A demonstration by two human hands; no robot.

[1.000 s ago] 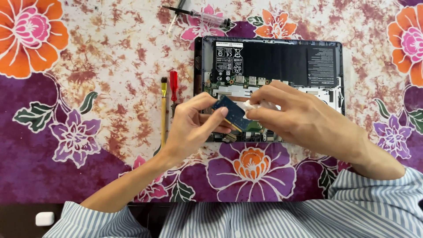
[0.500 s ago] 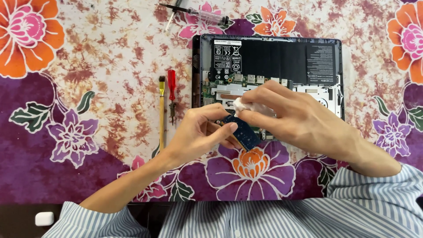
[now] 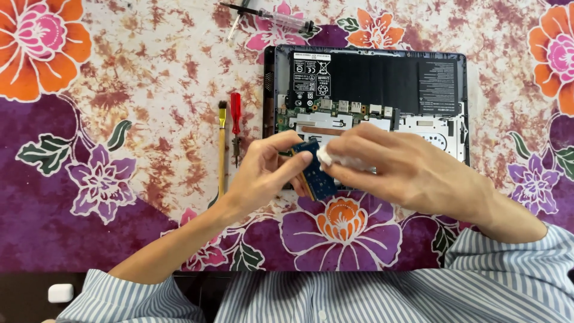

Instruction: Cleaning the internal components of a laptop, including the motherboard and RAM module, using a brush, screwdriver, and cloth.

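Here the small blue circuit module sits above the front edge of the opened laptop, pinched in the left hand: the thumb lies across its near face and the fingers curl behind, so that hand is closed firmly on the board, which tilts with one long edge toward the person. The right hand presses a small white wad, cloth or tissue, against the module's upper end; its fingers are bunched tight around the wad, with no gap showing between them.

Judging by that contact, the step in hand looks like wiping or cleaning the module, probably its contact edge, though the edge itself is hidden behind the fingers. A next move would call for a steady pinch from the left hand, light strokes from the right along the board and not across its components, and care not to flex the thin card.

Beneath both hands the laptop lies bottom-up with its cover off, the wide black battery along the far side and the green board with connectors just below it. Just to the left lie a thin brush with a yellow handle and a red-handled screwdriver, side by side. Beyond the laptop's far corner rests a clear-handled screwdriver. Everything sits on a desk covered with a floral cloth of purple, orange and cream.
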